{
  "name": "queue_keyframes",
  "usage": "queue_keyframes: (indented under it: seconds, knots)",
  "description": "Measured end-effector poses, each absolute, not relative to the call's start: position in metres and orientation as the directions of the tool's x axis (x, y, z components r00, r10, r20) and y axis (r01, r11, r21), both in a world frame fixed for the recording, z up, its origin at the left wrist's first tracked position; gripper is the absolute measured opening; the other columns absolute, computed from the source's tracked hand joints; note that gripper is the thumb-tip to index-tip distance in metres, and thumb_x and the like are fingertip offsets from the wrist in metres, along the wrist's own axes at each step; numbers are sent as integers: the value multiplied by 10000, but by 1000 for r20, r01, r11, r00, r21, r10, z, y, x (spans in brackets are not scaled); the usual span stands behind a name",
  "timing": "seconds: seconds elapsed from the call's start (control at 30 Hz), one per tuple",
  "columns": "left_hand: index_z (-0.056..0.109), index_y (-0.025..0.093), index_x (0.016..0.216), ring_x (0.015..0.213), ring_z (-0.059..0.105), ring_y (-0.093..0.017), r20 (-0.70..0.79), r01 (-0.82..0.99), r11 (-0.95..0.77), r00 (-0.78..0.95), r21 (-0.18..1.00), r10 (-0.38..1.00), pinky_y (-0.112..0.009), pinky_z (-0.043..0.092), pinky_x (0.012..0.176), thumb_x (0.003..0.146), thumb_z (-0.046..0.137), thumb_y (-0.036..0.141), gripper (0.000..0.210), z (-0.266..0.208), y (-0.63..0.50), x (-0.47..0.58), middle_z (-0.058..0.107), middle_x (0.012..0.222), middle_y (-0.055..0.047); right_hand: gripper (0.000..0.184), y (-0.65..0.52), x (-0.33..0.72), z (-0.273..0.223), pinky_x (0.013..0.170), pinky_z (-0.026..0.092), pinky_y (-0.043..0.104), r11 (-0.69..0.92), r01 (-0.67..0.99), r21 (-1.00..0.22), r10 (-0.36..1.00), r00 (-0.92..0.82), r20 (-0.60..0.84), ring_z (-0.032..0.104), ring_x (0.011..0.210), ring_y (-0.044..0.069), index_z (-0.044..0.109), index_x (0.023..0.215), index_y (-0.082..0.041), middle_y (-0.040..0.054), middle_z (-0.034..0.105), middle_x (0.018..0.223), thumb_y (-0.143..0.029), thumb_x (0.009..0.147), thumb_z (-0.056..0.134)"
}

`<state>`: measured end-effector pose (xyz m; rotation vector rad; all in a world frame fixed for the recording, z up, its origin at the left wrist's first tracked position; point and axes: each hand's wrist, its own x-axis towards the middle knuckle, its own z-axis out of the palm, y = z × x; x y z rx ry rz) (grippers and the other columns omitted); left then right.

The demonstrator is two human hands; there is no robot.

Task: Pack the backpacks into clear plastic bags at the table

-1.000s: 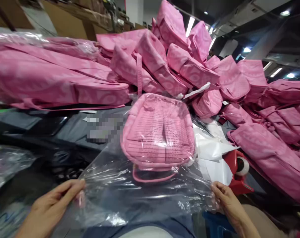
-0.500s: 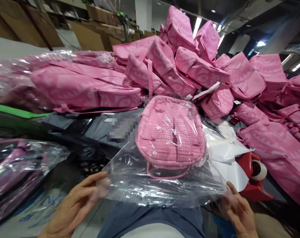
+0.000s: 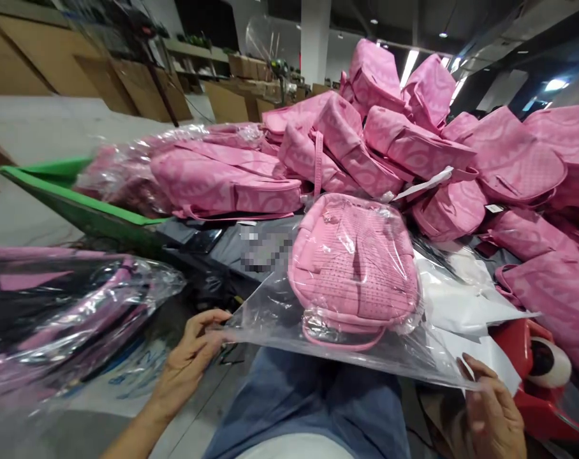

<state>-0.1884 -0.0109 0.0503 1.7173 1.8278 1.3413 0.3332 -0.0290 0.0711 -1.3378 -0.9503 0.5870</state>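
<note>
A small pink bag (image 3: 356, 261) with a perforated front and a loop handle lies inside a clear plastic bag (image 3: 275, 315). The plastic's near edge is pulled taut across my lap. My left hand (image 3: 194, 350) pinches the left corner of that edge. At the right corner, my right hand (image 3: 493, 405) grips the plastic between thumb and fingers. The handle of the pink bag points towards me, a little inside the plastic's edge.
Pink patterned backpacks (image 3: 347, 140) are heaped behind. A red tape dispenser (image 3: 519, 357) stands at right beside white sheets (image 3: 461, 306). At left are a green cart (image 3: 93, 207) and a plastic-wrapped pink and black bag (image 3: 74, 306). A dark phone (image 3: 203, 241) lies on the table.
The plastic's near edge has been drawn flat and taut, slanting down to the right. The view has turned left, so more of the green cart shows.
</note>
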Motion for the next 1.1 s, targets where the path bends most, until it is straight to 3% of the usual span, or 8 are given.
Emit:
queue_keyframes:
  seconds: [0.13, 0.33, 0.47, 0.53, 0.63, 0.73, 0.83, 1.1]
  knots:
    - [706, 210, 612, 991, 651, -248, 373, 461, -187, -353, 867, 858, -335, 544, 910, 926, 485, 655, 588, 34, 6, -178, 696, 949, -102, 519, 1, 296, 67, 671, 572, 320, 304, 30, -952, 684, 689, 240, 664, 715, 191, 542, 758, -215, -11, 648, 730, -645, 708, 830]
    - [721, 200, 763, 993, 648, -277, 336, 511, -76, -439, 856, 833, -399, 518, 924, 869, 539, 661, 507, 47, 42, -162, 704, 957, -101, 593, 33, 276, 78, 427, 368, 224, 125, 274, -953, 601, 744, 293, 431, 460, 111, 601, 801, -185, -63, 462, 519, -768, 764, 702]
    - [593, 197, 1310, 1222, 569, -277, 685, 795, -234, -286, 560, 670, -443, 395, 1095, 959, 572, 482, 453, 86, 32, -121, 658, 1266, -123, 589, 30, 274, 83, 426, 379, 224, 151, 336, -930, 621, 699, 354, 453, 444, 111, 613, 879, -173, -63, 478, 534, -758, 822, 658]
    - [529, 207, 1368, 1246, 558, -269, 771, 843, -427, 24, 326, 636, -460, 287, 1164, 984, 574, 452, 458, 107, 26, -91, 681, 1242, -107, 557, 29, 272, 84, 421, 396, 235, 210, 300, -930, 626, 690, 364, 441, 417, 113, 566, 862, -194, -77, 462, 510, -741, 833, 665]
    - [608, 187, 1243, 1123, 593, -278, 678, 779, -597, 333, 194, 655, -480, 185, 1175, 922, 620, 631, 548, 128, 26, -57, 723, 1071, -82, 531, 28, 270, 86, 420, 397, 262, 238, 262, -935, 619, 701, 354, 436, 403, 123, 524, 841, -216, -78, 455, 490, -728, 843, 665]
    - [667, 188, 1041, 1043, 571, -271, 601, 751, -629, 413, 201, 685, -490, 180, 1133, 873, 659, 682, 521, 136, 30, -49, 705, 974, -58, 521, 29, 267, 88, 431, 380, 279, 208, 300, -931, 588, 722, 364, 444, 417, 127, 517, 814, -218, -62, 464, 499, -721, 862, 645]
    - [651, 208, 930, 1070, 527, -245, 557, 693, -671, 458, 264, 693, -447, 221, 1074, 969, 639, 499, 294, 138, 31, -57, 678, 989, -35, 537, 28, 264, 91, 424, 340, 273, 233, 290, -928, 583, 722, 372, 412, 414, 114, 495, 795, -223, -73, 430, 484, -738, 856, 637]
    - [624, 196, 943, 1096, 523, -201, 576, 613, -711, 460, 345, 676, -368, 284, 1016, 1006, 585, 184, 75, 144, 40, -58, 674, 1025, -24, 459, 27, 270, 83, 426, 399, 239, 283, 138, -949, 637, 712, 294, 426, 424, 108, 518, 851, -225, -90, 458, 501, -649, 873, 692]
